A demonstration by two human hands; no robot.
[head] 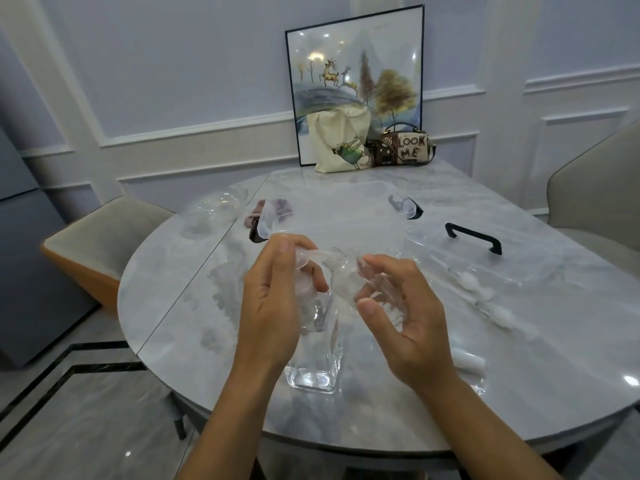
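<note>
At worktop's point(194, 306) back, against framed picture point(356, 57): tote bag point(337, 147) left, handbag point(403, 147) right. Before them, box point(346, 202); lid point(485, 261) right of it. Near front edge, upright bottle point(315, 372) beneath tilted bottle point(346, 282), funnel point(306, 257) at its mouth.

A: The small bottle point(349, 278), how did it look?
B: Clear plastic, uncapped, threaded neck bare. Tilted, neck up and to the left. Held in the right hand point(398, 306), thumb and fingers round its body.
A: And the funnel point(308, 256)?
B: Small, clear, nearly sideways, pinched in the left hand point(273, 296). Spout pointed right, tip at the bottle's mouth; could not tell whether it sat inside.
A: Contents?
B: Bottle looked empty, though too transparent to be sure.
</note>
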